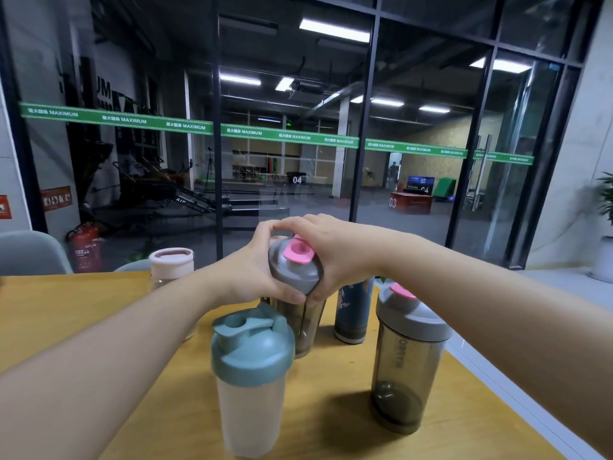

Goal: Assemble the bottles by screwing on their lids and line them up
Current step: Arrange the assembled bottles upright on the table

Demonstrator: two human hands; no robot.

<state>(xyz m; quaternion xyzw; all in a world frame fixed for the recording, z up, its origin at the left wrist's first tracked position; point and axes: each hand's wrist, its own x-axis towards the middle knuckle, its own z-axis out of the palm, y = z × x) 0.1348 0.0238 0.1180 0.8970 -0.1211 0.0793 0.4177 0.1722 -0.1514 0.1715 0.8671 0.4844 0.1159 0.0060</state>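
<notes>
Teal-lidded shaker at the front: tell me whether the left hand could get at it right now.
Probably not at once: the left hand grips the grey lid of the smoky bottle. The teal-lidded shaker stands uncovered just below that forearm.

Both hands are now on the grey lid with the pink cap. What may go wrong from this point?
1. The smoky bottle leans under the grey lid, so the thread may catch crooked.
2. Both the left hand and the right hand grip the top and none steadies the base, so it may slip on the table.
3. The teal-lidded shaker stands close in front; a forearm could knock it.
</notes>
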